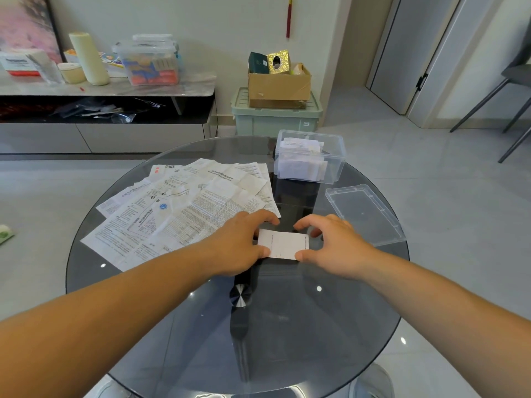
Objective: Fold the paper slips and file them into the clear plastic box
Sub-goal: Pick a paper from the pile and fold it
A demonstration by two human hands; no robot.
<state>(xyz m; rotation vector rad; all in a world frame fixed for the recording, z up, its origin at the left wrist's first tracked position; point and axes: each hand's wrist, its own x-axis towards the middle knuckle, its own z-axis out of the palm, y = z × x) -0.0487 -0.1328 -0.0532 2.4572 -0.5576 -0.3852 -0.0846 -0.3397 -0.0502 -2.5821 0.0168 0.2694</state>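
Round glass table (pixel 287 326), clock read from the wearer's seat, 12 being the far rim. Folded slip (pixel 283 244), white, small rectangle, lies flat on the glass just off the table's centre toward 2 o'clock, between both hands. Left hand (pixel 238 242) comes in from 8 o'clock and grasps the slip's left end, thumb on the near corner, fingers curled over the far corner. Right hand (pixel 336 245) comes in from 4 o'clock and grasps the right end the same way, thumb at the near right corner, index finger hooked above the far one. Loose sheets (pixel 186 208), unfolded and printed, fan out overlapping from 9 to 12 o'clock; their nearest edge runs under the left hand. Clear plastic box (pixel 339 156) stands uncovered at 1 o'clock near the far rim, well apart from the hands, with filed slips (pixel 301 165) standing upright inside. Its lid (pixel 365 214) lies flat at 2 to 3 o'clock, near the right hand but not touching it.
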